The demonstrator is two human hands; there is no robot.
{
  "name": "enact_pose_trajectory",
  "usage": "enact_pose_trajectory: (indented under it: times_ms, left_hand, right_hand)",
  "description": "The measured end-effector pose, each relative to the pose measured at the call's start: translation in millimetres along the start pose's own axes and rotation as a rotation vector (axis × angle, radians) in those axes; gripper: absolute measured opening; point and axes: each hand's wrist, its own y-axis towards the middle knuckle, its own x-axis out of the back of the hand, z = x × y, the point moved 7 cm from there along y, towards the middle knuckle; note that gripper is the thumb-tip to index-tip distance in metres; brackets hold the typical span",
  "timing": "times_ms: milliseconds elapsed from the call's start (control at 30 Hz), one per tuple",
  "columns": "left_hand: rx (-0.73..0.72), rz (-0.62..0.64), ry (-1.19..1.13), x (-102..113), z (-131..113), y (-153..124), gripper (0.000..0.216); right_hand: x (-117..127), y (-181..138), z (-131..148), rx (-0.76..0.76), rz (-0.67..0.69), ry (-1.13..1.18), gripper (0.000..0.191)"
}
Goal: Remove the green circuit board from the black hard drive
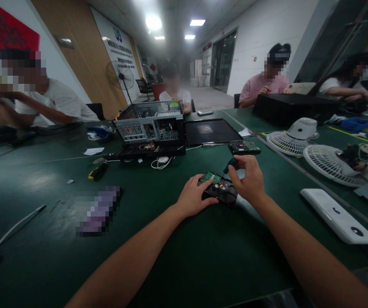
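Note:
On the green table, a hard drive (225,194) lies with its green circuit board facing up on the far left side and dark metal parts on the rest. My left hand (192,197) grips it from the left, thumb along the near edge and fingers over the board. My right hand (250,179) is closed round the dark green handle of a screwdriver (230,165). Its tip points down at the drive beside the board; whether it sits in a screw is too small to tell. Behind my right hand lies a second hard drive (244,147), board up.
An opened computer case (152,130) stands ahead, beside its black side panel (211,131). A yellow-black screwdriver (98,171) and a blurred-out phone (99,211) lie left. Right are a white device (338,216) and fan parts (327,164). Several people sit around the table.

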Motion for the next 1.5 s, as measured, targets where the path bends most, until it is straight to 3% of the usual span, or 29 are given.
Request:
enact_pose_trajectory:
  times_ms: [733, 967, 1133, 1333, 1500]
  left_hand:
    - [0.005, 0.010, 0.005, 0, 0, 0, 0.078]
    - [0.006, 0.018, -0.005, 2, -2, 0, 0.079]
    - [0.002, 0.013, -0.007, 2, -2, 0, 0.078]
    - [0.006, 0.011, -0.003, 1, -1, 0, 0.078]
    - [0.005, 0.008, 0.001, 2, -2, 0, 0.078]
  right_hand:
    - [-14, -12, -15, -0.100, -0.044, 0.059, 0.043]
    - [-9, -9, -9, -0.018, -0.035, 0.012, 0.038]
    - [-10, -8, -14, -0.013, -0.043, 0.073, 0.038]
    - [-4, -4, -11, 0.012, -0.080, -0.075, 0.034]
    - [-3, -3, -11, -0.001, -0.052, -0.057, 0.038]
